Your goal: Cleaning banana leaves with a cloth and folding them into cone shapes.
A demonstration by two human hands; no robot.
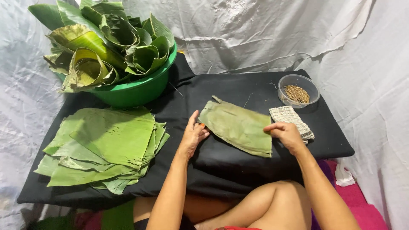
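A folded piece of banana leaf (pixel 237 125) lies flat near the middle of the black cloth-covered surface (pixel 238 89), slanting from far left to near right. The left hand (pixel 192 135) rests at the leaf's left edge, fingers (pixel 203 135) loosely curled and touching the edge rather than gripping it. The right hand (pixel 286 133) presses on the leaf's right near corner, its fingers bent down onto the leaf; whether they pinch the edge cannot be told.

To the left lies a stack of flat cut leaves (pixel 106 147), and beyond it, at the far left, a green basin (pixel 138 89) full of rolled leaves. At the far right stands a clear round tub of thin sticks (pixel 298 90), with a checked cloth (pixel 292 120) just beside the right hand.

The leaf looks dry and dull, so it could split along its ribs if either hand pulls or creases it sharply. With only light contact on the left, the fold could also spring open or slide on the cloth. The right arm works close to the tub, so a wide movement could knock it and scatter the sticks.
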